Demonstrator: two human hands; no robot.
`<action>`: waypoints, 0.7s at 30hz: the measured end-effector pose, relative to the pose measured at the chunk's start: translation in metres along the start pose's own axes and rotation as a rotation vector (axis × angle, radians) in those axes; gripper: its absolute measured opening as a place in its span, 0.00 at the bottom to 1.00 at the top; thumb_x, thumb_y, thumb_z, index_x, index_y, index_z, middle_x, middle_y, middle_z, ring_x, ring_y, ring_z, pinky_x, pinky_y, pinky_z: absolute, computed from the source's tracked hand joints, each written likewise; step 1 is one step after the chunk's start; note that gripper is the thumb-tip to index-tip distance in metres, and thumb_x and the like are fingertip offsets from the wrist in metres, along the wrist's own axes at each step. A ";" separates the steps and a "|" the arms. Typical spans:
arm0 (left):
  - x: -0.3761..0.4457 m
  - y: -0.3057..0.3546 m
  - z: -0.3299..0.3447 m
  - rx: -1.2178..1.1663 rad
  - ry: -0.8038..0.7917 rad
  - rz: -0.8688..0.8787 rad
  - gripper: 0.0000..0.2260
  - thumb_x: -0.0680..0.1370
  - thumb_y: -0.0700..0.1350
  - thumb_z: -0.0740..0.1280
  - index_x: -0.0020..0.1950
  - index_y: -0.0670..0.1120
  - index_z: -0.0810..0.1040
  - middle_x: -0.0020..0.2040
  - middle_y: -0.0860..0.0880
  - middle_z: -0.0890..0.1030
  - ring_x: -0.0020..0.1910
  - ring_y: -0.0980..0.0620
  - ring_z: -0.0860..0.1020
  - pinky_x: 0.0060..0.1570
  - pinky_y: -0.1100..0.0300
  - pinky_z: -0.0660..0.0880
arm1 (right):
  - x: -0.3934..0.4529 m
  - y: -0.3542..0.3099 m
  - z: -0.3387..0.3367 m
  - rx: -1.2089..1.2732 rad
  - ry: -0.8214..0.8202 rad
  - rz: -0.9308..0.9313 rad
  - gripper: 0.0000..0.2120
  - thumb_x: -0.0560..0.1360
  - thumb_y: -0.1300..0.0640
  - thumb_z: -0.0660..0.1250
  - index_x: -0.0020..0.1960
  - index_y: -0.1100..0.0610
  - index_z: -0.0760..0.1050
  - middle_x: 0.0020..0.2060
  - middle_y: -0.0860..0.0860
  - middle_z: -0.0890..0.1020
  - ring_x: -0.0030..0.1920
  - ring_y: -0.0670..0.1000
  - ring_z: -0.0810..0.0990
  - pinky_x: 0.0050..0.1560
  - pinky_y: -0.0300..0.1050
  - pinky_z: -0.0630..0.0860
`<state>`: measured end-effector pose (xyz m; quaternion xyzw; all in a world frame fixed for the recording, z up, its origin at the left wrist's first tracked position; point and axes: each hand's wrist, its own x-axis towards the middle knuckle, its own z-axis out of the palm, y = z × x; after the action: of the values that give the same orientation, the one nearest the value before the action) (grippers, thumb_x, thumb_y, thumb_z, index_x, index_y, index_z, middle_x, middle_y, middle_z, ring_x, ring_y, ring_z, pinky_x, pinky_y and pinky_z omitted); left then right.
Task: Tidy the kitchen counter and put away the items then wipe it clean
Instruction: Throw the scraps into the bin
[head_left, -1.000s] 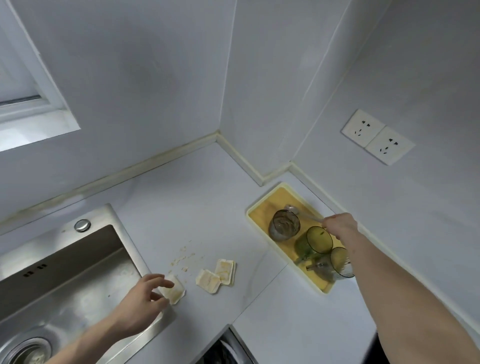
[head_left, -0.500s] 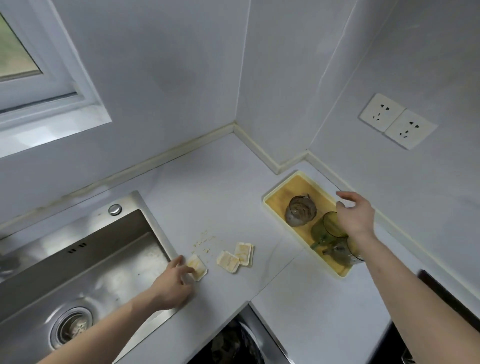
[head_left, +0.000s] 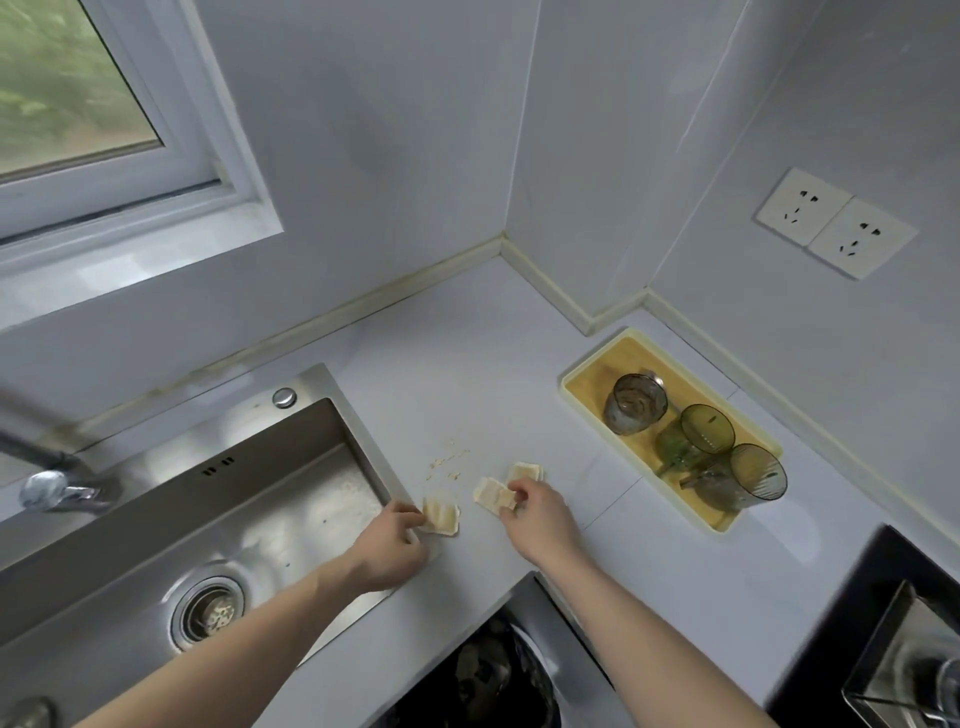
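Gathering the crackers off the counter (head_left: 519, 364) is the step in hand: the left hand (head_left: 387, 545) pinches the cracker (head_left: 440, 515) beside the sink (head_left: 156, 519), and the right hand (head_left: 540, 514) curls its fingers onto the middle cracker (head_left: 493, 493), with a third cracker (head_left: 525, 471) just behind it. Lifting each piece flat, with a light pinch, would likely keep these brittle squares from shedding more onto the crumbs (head_left: 447, 462) nearby.

Head view, down onto counter (head_left: 483, 364)
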<state>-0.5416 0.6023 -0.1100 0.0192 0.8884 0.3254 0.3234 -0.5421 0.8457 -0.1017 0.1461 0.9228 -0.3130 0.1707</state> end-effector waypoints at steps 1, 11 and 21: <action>-0.009 0.001 0.000 -0.024 0.009 0.006 0.21 0.77 0.45 0.68 0.70 0.43 0.77 0.67 0.52 0.70 0.57 0.55 0.78 0.58 0.66 0.73 | 0.000 -0.001 0.005 -0.030 0.005 0.022 0.17 0.77 0.47 0.67 0.65 0.47 0.76 0.58 0.47 0.81 0.57 0.52 0.81 0.54 0.47 0.77; -0.136 0.005 0.016 -0.186 -0.122 0.131 0.25 0.77 0.47 0.67 0.74 0.55 0.72 0.65 0.65 0.67 0.52 0.60 0.78 0.54 0.67 0.75 | 0.004 -0.004 0.026 -0.159 0.063 0.151 0.08 0.79 0.50 0.68 0.55 0.51 0.79 0.54 0.51 0.82 0.52 0.55 0.82 0.48 0.47 0.79; -0.169 -0.008 0.070 -0.037 -0.219 0.209 0.25 0.75 0.43 0.65 0.73 0.50 0.75 0.68 0.59 0.67 0.44 0.59 0.79 0.51 0.72 0.72 | -0.004 0.005 0.036 -0.153 0.091 0.070 0.12 0.79 0.50 0.69 0.61 0.50 0.76 0.55 0.52 0.81 0.55 0.57 0.81 0.50 0.48 0.77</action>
<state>-0.3656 0.5946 -0.0608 0.1411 0.8347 0.3695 0.3832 -0.5287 0.8266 -0.1295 0.1787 0.9452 -0.2283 0.1499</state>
